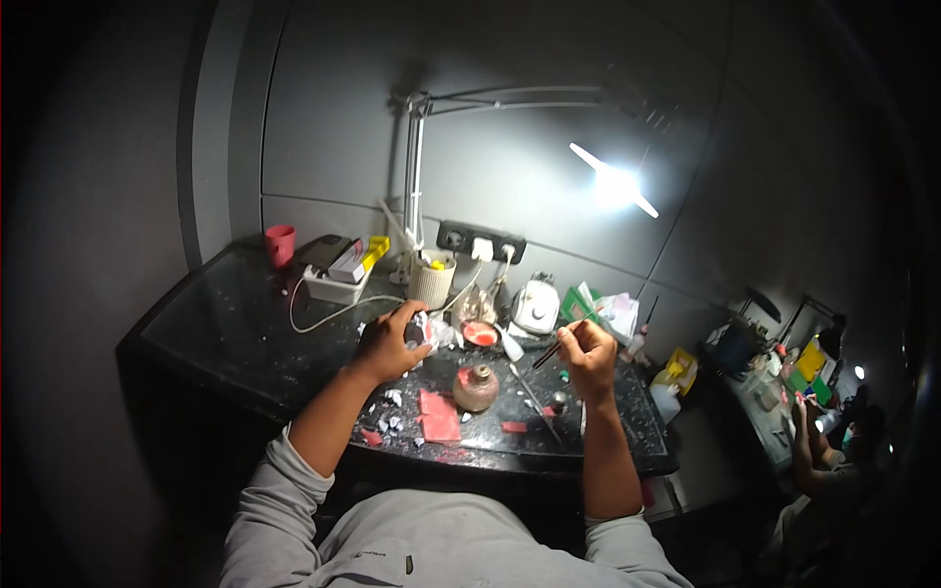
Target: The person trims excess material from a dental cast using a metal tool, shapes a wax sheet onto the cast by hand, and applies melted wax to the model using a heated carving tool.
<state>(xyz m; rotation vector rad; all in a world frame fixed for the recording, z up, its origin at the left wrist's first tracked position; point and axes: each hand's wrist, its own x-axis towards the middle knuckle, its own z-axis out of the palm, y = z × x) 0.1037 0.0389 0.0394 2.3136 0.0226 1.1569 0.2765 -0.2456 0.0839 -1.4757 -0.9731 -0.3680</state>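
My left hand [392, 345] is closed around a small grey-and-pink piece [420, 330], perhaps a dental cast with wax; the fingers partly hide it. Raised over the bench's right side, my right hand [588, 353] pinches a thin dark hand tool [549, 355], its tip pointing down and left. Between the hands stands a round glass spirit lamp [475, 392]; I cannot make out a flame. Pink wax sheets [439, 419] lie left of the lamp, and a small pink strip [514, 427] to its right. A long thin tool [534, 400] rests on the bench.
White scraps [392, 423] litter the black bench [225, 333]. Behind are a red-filled dish [480, 334], a ribbed pot [432, 282], a white device [536, 308], a white tray [335, 288] and a red cup [280, 245]. A lit lamp [618, 184] hangs above. Another person [833, 461] works far right.
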